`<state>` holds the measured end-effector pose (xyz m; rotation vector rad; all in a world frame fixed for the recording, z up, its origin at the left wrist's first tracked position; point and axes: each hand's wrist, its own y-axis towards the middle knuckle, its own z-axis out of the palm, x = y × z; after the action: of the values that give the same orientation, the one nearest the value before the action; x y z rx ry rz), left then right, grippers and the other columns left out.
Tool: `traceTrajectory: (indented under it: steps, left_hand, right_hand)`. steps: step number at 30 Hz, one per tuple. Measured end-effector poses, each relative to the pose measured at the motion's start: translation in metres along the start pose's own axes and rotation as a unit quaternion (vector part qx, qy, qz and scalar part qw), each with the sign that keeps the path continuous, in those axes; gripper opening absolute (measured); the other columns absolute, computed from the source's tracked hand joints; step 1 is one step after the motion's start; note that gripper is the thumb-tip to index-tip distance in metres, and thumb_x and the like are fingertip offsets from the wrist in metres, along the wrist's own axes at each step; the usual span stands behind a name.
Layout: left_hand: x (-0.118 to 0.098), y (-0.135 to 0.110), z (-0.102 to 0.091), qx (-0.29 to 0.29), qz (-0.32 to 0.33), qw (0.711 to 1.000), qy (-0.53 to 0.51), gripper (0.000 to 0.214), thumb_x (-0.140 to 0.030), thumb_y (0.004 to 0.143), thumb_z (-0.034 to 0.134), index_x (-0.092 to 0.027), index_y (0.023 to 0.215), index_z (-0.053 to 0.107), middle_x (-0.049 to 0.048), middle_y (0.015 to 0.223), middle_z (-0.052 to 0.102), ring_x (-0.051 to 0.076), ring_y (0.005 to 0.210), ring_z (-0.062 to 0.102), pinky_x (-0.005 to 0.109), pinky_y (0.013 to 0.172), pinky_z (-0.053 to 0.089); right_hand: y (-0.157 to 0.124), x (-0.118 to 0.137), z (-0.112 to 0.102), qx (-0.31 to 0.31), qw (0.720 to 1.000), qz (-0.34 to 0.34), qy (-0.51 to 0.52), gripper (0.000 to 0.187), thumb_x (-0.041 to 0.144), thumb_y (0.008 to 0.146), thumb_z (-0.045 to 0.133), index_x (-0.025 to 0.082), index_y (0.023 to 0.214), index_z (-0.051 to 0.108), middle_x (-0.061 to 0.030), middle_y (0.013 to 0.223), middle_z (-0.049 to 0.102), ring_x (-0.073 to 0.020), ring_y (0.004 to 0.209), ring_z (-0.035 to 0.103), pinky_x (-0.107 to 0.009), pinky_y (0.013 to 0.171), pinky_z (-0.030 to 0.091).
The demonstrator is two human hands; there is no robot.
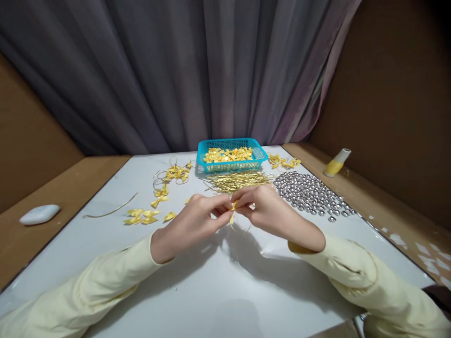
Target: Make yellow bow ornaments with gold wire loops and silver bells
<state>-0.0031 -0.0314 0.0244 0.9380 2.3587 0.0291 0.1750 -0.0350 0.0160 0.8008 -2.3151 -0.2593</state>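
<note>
Above the middle of the white table, my left hand (199, 215) and my right hand (268, 207) meet fingertip to fingertip. Pinched between them is a small yellow ribbon bow (231, 219), its tail hanging down and most of it hidden by fingers. A thin loop of wire or cord curves below the right fingertips. Just beyond the hands lies a pile of gold twist ties (239, 180). Loose yellow bows (141, 216) rest left of my left hand. Right of my right hand spreads a heap of shiny silver beads or buttons (310, 192).
A blue basket (260, 164) full of yellow bows stands at the back. Bows with cords (176, 172) lie left of it, and more bows (283, 162) right. A single gold cord (111, 210), a white case (40, 214) and a yellow-white cone (337, 163) are at the sides.
</note>
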Motion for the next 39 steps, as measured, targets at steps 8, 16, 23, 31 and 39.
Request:
traceTrajectory:
  steps: [8, 16, 23, 31, 39]
  left_hand:
    - [-0.006, 0.002, -0.006, 0.004, -0.016, 1.000, -0.026, 0.012, -0.013, 0.079, 0.051, -0.015, 0.072, 0.061, -0.0040, 0.061, 0.063, 0.008, 0.055, 0.056, 0.018, 0.052, 0.037]
    - [-0.009, 0.002, -0.013, 0.048, -0.086, 0.989, -0.109, 0.010, -0.021, 0.080, 0.054, -0.015, 0.075, 0.060, -0.0010, 0.067, 0.067, 0.010, 0.062, 0.059, 0.018, 0.054, 0.040]
    - [-0.011, 0.003, -0.020, 0.062, -0.126, 0.976, -0.166, 0.014, -0.029, 0.081, 0.056, -0.016, 0.076, 0.059, -0.0004, 0.068, 0.068, 0.011, 0.063, 0.060, 0.017, 0.053, 0.040]
    - [-0.011, 0.001, -0.019, 0.056, -0.103, 0.980, -0.159, 0.014, -0.028, 0.081, 0.057, -0.016, 0.075, 0.060, -0.0008, 0.069, 0.069, 0.009, 0.063, 0.060, 0.017, 0.055, 0.042]
    - [-0.011, 0.000, -0.022, 0.114, -0.125, 0.968, -0.184, 0.016, -0.033, 0.080, 0.058, -0.017, 0.079, 0.060, -0.0001, 0.067, 0.069, 0.010, 0.061, 0.060, 0.017, 0.052, 0.041]
  right_hand:
    - [0.000, -0.004, -0.005, -0.016, 0.998, 0.054, -0.005, 0.005, 0.012, 0.073, 0.061, 0.015, 0.077, 0.060, -0.0036, 0.082, 0.065, -0.0148, 0.073, 0.059, -0.024, 0.060, 0.043]
    - [-0.001, -0.008, -0.014, 0.040, 0.990, 0.081, 0.108, 0.026, 0.014, 0.068, 0.066, 0.017, 0.086, 0.047, -0.0011, 0.086, 0.058, -0.0124, 0.070, 0.062, -0.022, 0.054, 0.044]
    - [0.002, -0.004, -0.020, 0.086, 0.966, 0.128, 0.209, 0.020, 0.015, 0.072, 0.062, 0.017, 0.084, 0.046, -0.0008, 0.080, 0.057, -0.0102, 0.059, 0.060, -0.022, 0.050, 0.046]
    - [0.007, -0.008, -0.020, 0.119, 0.934, 0.164, 0.296, 0.026, 0.032, 0.073, 0.067, 0.017, 0.079, 0.046, 0.0040, 0.056, 0.054, -0.0100, 0.051, 0.057, -0.021, 0.050, 0.044]
    - [0.006, -0.014, -0.024, 0.220, 0.923, 0.123, 0.290, 0.024, 0.036, 0.078, 0.061, 0.015, 0.072, 0.051, 0.0032, 0.056, 0.055, -0.0075, 0.046, 0.054, -0.019, 0.045, 0.043]
